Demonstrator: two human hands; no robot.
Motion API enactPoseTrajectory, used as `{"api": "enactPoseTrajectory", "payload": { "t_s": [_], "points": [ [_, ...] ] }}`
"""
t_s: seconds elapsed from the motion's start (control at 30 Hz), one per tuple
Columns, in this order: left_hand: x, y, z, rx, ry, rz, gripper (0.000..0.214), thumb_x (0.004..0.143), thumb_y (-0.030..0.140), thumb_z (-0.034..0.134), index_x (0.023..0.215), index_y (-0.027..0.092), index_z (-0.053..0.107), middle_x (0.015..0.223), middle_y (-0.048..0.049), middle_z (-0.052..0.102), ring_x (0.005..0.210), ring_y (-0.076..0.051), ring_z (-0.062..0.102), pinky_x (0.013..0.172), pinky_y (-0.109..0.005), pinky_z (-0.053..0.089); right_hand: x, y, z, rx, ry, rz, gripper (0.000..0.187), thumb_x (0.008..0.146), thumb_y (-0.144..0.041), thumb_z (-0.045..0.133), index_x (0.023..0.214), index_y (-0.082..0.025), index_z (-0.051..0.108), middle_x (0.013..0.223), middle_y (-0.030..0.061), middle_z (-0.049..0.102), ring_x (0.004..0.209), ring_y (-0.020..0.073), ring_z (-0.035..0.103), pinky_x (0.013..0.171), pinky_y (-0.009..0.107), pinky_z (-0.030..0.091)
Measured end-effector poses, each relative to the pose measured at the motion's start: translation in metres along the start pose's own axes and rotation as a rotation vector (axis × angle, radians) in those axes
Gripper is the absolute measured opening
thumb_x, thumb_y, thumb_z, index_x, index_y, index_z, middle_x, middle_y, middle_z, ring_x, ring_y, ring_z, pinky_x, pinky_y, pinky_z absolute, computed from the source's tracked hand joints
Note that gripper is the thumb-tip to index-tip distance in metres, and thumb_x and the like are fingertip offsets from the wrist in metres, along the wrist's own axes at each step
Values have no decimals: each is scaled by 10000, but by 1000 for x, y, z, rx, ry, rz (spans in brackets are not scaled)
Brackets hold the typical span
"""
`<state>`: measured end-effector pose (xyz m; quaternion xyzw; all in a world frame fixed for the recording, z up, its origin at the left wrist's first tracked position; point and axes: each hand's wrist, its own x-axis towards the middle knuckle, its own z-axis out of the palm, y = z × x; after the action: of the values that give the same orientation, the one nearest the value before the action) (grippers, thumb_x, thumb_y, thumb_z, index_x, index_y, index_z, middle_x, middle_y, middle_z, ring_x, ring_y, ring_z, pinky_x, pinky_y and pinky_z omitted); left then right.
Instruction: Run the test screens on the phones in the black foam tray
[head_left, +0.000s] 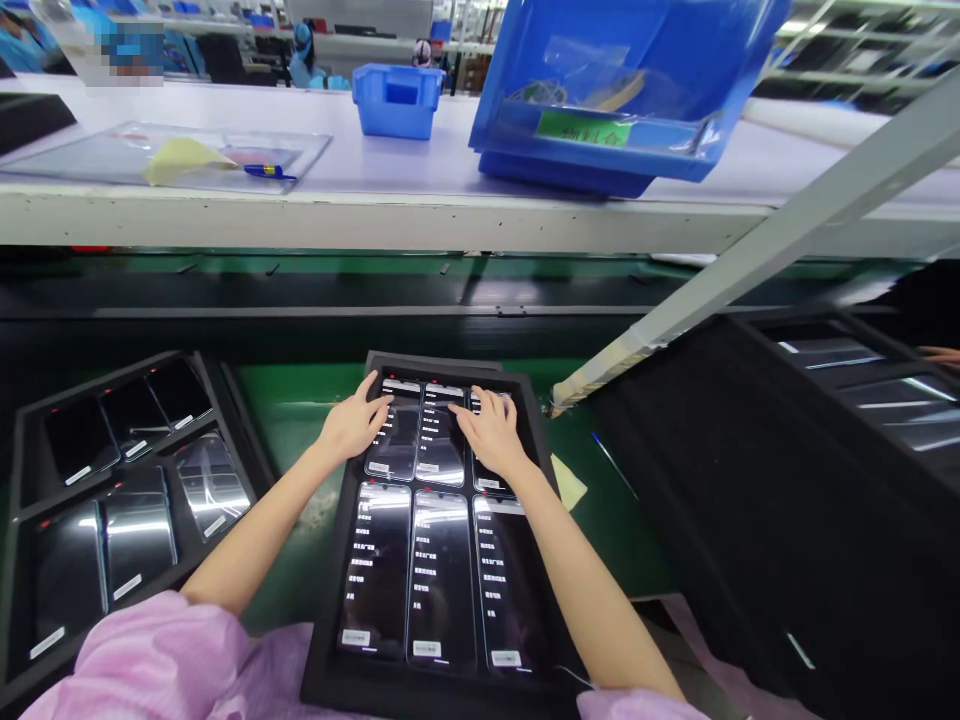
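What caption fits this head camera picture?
Both hands, left hand and right hand, rest on lit phones in a black tray.

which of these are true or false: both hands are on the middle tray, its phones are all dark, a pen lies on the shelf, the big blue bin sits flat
Both hands, left hand and right hand, rest on phones in the middle tray: true.
All its phones are dark: false, their screens show lit menu text.
A pen lies on the shelf: true.
The big bin sits flat: false, it is tilted toward the camera.
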<state>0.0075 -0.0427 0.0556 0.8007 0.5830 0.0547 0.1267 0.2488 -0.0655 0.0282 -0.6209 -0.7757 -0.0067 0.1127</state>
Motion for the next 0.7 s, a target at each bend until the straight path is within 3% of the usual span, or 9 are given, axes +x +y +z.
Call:
{"api": "enactPoseTrajectory", "payload": {
  "t_s": [0.27,0.47,0.6,0.7],
  "points": [
    [-6,2,4,-19,33,-40,444,919,348,249,1302,276,462,1499,-69,214,959,-249,641,762,-365,520,-14,20,-6,-67,117,211,471,924,-291,208,1041,-242,661,1271,107,462,1196,252,368,1025,529,218],
    [-6,0,4,-89,56,-77,457,910,325,240,1320,252,429,1478,-89,259,922,-270,647,749,-414,522,-15,23,-6,-81,97,217,446,908,-269,243,1000,-246,679,1283,95,456,1208,265,354,1015,539,235],
    [-22,1,13,-316,117,-180,475,900,332,274,1361,239,346,1470,-98,271,1053,-293,591,850,-453,487,-36,17,-20,-40,198,247,436,907,-271,255,998,-242,681,1267,97,457,1200,263,366,1017,532,243],
    [-51,4,29,-598,163,-194,539,889,373,320,1393,194,252,1468,-113,273,1289,-271,372,1021,-448,358,-78,10,-30,26,219,250,427,904,-262,267,945,-252,692,1224,82,483,1181,248,393,1021,536,243]
  ]
}}
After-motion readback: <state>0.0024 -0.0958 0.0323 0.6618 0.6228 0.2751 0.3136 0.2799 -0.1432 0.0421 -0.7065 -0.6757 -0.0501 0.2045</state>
